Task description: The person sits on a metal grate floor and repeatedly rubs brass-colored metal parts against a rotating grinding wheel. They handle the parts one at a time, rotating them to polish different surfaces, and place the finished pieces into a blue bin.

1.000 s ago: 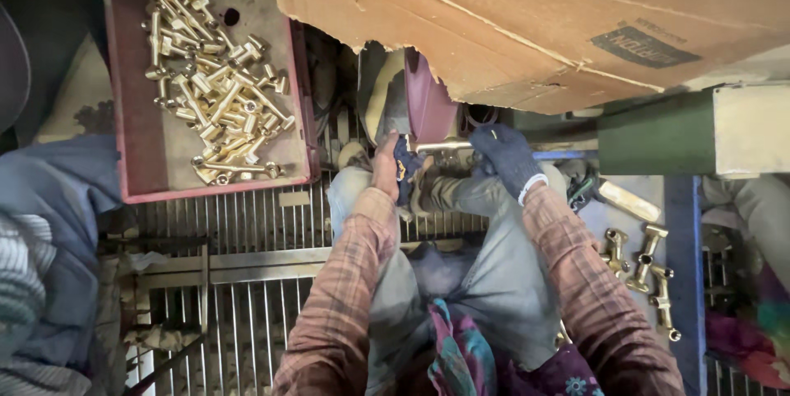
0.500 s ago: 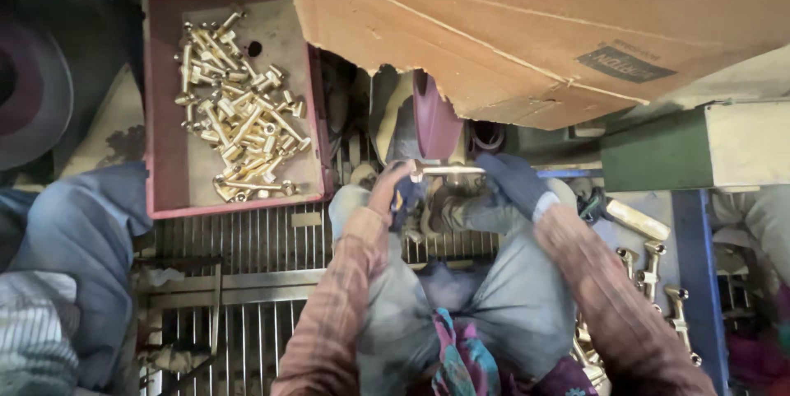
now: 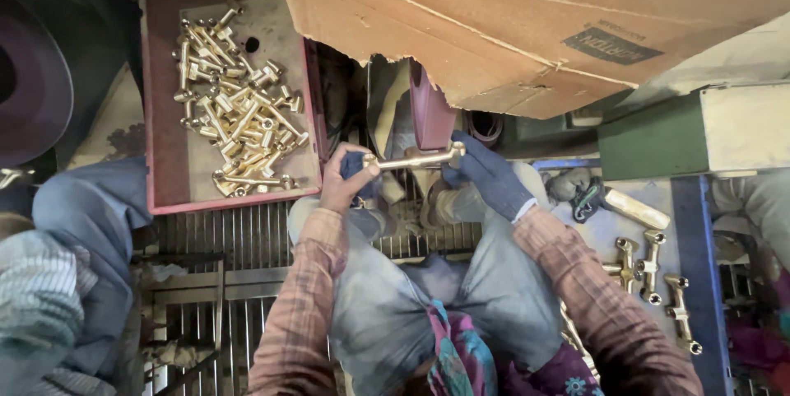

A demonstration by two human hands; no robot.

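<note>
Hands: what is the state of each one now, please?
Left hand: closed on one end of the long brass fitting.
Right hand, blue glove: closed on its other end.

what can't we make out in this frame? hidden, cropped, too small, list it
- Head view: the wheel that the brass part is held against runs up under the cardboard box; its top is hidden.
- Left hand and gloved right hand: fingertips wrap behind the part, so the exact grip is unclear.
- Red tray: brass pieces overlap, too small to count.
- Brass parts at right: some hidden behind the right sleeve.
</note>
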